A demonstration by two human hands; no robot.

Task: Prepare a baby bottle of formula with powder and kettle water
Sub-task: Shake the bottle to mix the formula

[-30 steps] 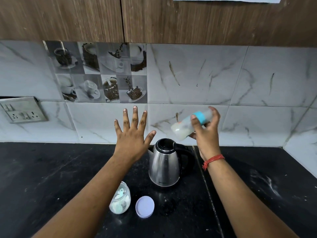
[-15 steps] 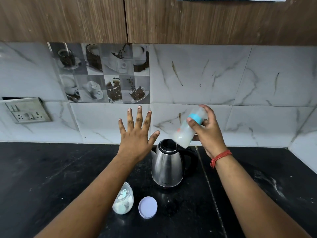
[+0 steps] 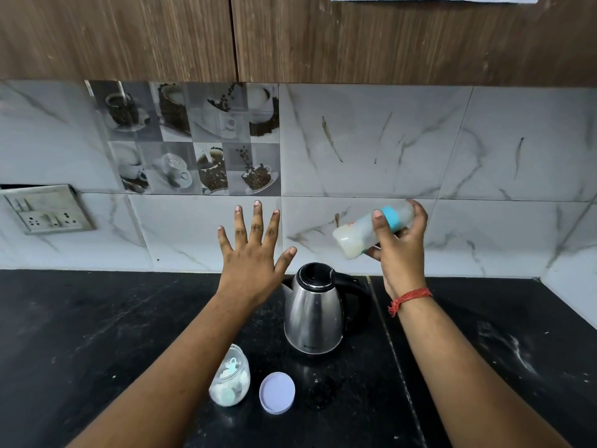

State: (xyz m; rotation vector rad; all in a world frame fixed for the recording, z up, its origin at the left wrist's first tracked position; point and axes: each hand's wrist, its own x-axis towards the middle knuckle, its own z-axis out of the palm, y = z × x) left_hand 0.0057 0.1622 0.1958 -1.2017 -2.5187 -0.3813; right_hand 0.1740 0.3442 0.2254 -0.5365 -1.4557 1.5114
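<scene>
My right hand (image 3: pixel 402 250) grips a clear baby bottle (image 3: pixel 357 236) with a blue collar, held nearly sideways above and right of the kettle; milky white liquid fills its lower end at the left. My left hand (image 3: pixel 253 253) is raised with fingers spread wide and holds nothing, just left of the kettle. The steel kettle (image 3: pixel 315 313) with a black lid and handle stands on the black counter (image 3: pixel 97 334). In front of it sits a glass powder jar (image 3: pixel 230 381) with a pale scoop inside, and its lilac lid (image 3: pixel 277 392) lies beside it.
A marble-tiled wall (image 3: pixel 387 150) backs the counter, with wooden cabinets overhead. A switch and socket plate (image 3: pixel 48 210) is mounted at the left. The counter meets a side wall at the far right (image 3: pixel 568 295). White powder smears mark the counter at the right.
The bottle in my right hand swung down toward the kettle and back up again, tilting as it goes. My left hand stays raised and spread.
</scene>
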